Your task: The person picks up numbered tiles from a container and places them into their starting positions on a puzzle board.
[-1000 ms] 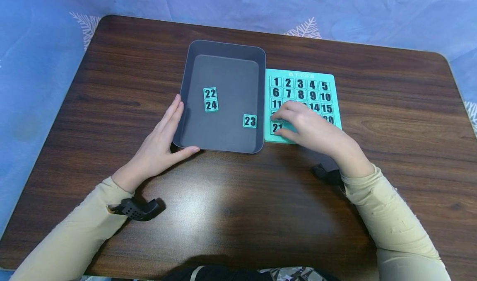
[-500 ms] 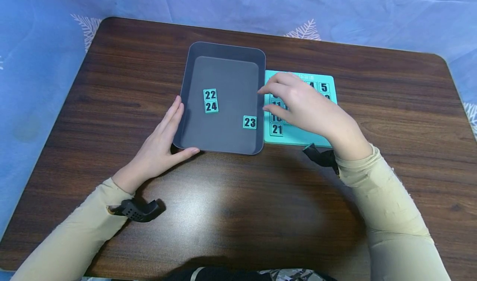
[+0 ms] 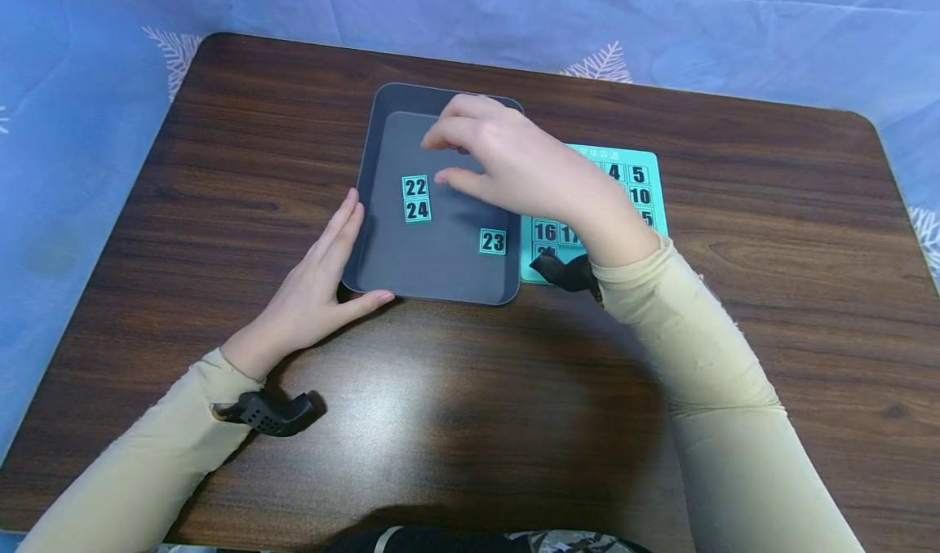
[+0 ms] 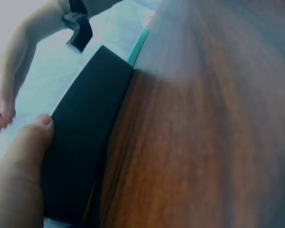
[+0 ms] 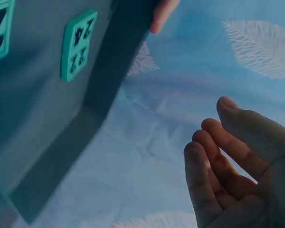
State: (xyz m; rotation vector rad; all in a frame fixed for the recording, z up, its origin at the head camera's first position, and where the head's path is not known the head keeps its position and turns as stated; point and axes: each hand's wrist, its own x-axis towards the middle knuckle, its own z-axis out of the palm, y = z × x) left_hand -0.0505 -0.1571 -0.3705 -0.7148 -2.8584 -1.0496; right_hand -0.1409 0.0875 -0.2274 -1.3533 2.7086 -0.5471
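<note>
My left hand (image 3: 304, 292) rests at the near left corner of a dark grey tray (image 3: 441, 276), fingers straight along its side. In the left wrist view its thumb (image 4: 31, 142) touches the tray wall (image 4: 88, 123). Over the tray's far right part hovers my right hand (image 3: 507, 157), fingers loosely bent. Its thumb and fingertips are apart with nothing between them in the right wrist view. Inside the tray, number tile 22 (image 3: 414, 186) touches number tile 24 (image 3: 417, 210); number tile 23 (image 3: 493, 241) lies alone near the right wall.
A turquoise number board (image 3: 649, 161) lies against the tray's right side, partly hidden under my right forearm. Its visible numbers include 4, 5, 10, 16 and 17. Both stand on a dark wooden table (image 3: 764, 210), with a blue cloth (image 3: 470, 6) behind.
My right hand has left the lower part of the number board and moved up and left, over the tray. The left hand, tray and tiles have stayed in place.
</note>
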